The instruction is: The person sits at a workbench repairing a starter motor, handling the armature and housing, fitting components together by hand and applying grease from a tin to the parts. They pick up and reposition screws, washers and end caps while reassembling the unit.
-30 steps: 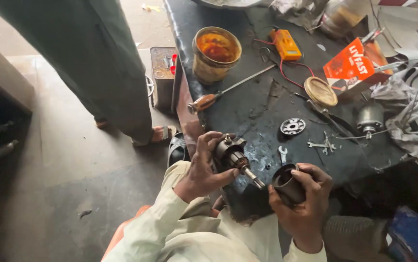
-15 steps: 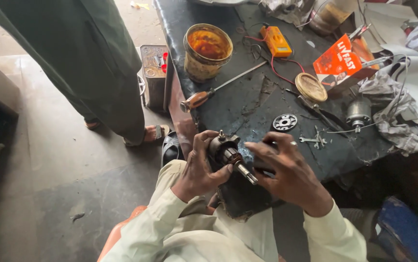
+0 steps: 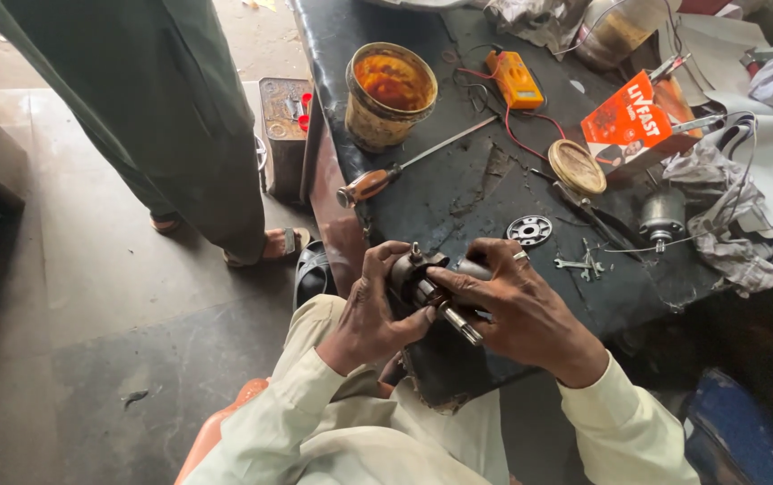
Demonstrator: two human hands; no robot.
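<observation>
Both grips clamp on my dark cylindrical metal motor part (image 3: 427, 283) above the black desk (image 3: 458, 193) edge: left hand (image 3: 373, 314) cradling its body, right hand (image 3: 517, 310) nearer its steel shaft, axis pointing toward me.

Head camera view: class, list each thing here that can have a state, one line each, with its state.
Left hand: gripping the dark metal motor part with a shaft.
Right hand: gripping the same part from the other side.
Grease-stained round tin: upright, open, orange grease inside.
Wooden-handled screwdriver: lying flat on the black workbench.
Orange multimeter: lying flat, red lead attached.
Round yellowish lid: off, lying flat.
</observation>
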